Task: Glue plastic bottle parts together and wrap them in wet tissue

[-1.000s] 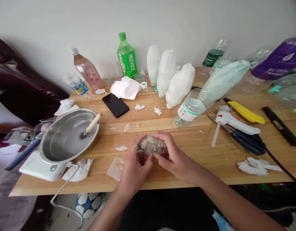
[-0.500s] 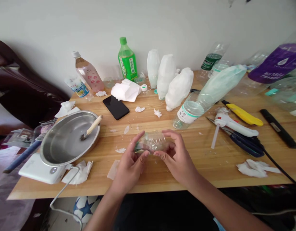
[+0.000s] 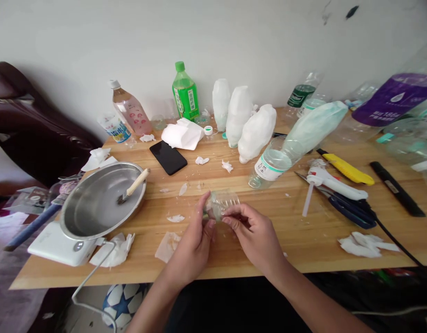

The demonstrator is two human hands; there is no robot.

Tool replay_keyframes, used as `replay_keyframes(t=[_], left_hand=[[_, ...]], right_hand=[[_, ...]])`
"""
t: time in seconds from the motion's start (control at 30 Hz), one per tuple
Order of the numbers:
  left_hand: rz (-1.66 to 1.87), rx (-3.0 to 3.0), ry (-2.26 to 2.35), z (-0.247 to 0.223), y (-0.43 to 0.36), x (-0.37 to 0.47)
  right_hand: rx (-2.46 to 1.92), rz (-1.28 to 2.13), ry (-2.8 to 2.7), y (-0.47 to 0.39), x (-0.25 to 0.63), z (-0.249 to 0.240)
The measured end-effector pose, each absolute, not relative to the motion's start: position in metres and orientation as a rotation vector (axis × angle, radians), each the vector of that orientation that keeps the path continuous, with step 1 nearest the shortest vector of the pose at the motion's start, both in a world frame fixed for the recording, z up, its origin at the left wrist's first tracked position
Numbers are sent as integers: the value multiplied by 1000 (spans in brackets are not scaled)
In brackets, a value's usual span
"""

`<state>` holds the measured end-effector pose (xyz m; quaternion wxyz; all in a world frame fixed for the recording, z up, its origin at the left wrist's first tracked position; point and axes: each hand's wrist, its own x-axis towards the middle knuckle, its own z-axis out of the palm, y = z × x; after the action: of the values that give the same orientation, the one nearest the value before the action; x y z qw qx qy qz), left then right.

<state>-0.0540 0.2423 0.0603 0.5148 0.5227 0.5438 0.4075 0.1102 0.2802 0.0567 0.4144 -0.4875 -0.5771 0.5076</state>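
Observation:
A short clear plastic bottle piece (image 3: 226,200) is held above the front middle of the wooden table. My left hand (image 3: 196,236) wraps round its left end, thumb and fingers closed on it. The thumb and fingers of my right hand (image 3: 253,229) pinch together at its lower right edge. Scraps of thin white paper lie nearby, one (image 3: 167,246) just left of my left hand. Behind stands a clear cut bottle (image 3: 273,163) with a white-covered shape leaning in it.
A steel bowl (image 3: 95,208) with liquid and a brush (image 3: 135,185) stands left. Behind are a phone (image 3: 168,157), a green bottle (image 3: 186,95) and several white-wrapped shapes (image 3: 238,115). Right lie a glue gun (image 3: 338,185), scissors (image 3: 352,210), a yellow cutter (image 3: 348,169) and a black cutter (image 3: 397,189).
My right hand has shifted from the right end of the bottle piece to its lower edge, fingers drawn together. The view has tilted up slightly.

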Motion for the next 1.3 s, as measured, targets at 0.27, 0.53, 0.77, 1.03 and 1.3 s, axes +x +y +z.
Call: replay_keyframes(t=[0.27,0.53,0.77,1.03,1.3], left_hand=[[975,1303,1256,59,245,-52],[967,1302,1264,55,242,-52],[1068,1209,1274,61,247,-53],[1091,1261,1323,59,248,-58],[1098,1463,1449,53,244,-57]], right_hand=[[-1214,1358,-1413,280,107,55],[-1157,1596,-1322,287,106,59],[-1158,1649,-1322,285,110,67],[-1235,1594,-1130,283,103,65],[-1196,1676,-990,283,98,63]])
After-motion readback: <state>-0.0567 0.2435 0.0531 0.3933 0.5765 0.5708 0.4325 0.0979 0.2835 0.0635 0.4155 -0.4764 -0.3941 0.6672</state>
